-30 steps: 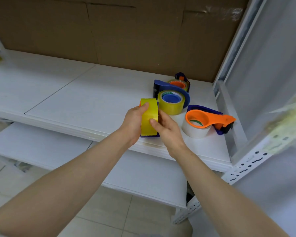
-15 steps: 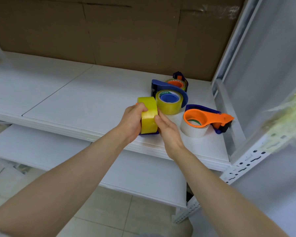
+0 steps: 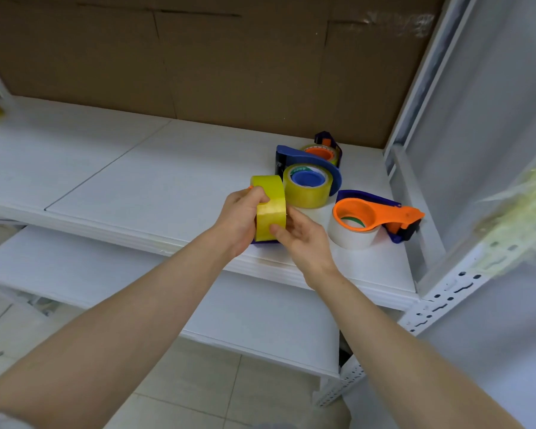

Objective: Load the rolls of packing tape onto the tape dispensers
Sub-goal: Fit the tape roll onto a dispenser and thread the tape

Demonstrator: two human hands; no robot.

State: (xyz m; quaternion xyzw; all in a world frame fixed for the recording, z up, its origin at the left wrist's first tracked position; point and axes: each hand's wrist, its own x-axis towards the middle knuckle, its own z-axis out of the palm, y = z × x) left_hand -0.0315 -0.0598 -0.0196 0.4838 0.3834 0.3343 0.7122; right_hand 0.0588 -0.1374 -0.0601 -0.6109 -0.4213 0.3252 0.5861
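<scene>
Since a second ago the right hand point(image 3: 304, 239) is sliding lower on the glossy yellow tape roll point(image 3: 270, 209), thumb pressing its face. The left hand point(image 3: 240, 218) is gripping the roll's far side, holding it on edge over the white shelf point(image 3: 155, 184), with a blue dispenser bit under it. 3 loaded dispensers are sitting just behind: blue one point(image 3: 307, 178), orange one point(image 3: 372, 216), another point(image 3: 324, 150) at back.

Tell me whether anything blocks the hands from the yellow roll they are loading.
Nothing visible does. The left hand and right hand both already grip the yellow roll, which stands on edge over a blue dispenser at the shelf's front. How far the roll is seated is hidden.
</scene>
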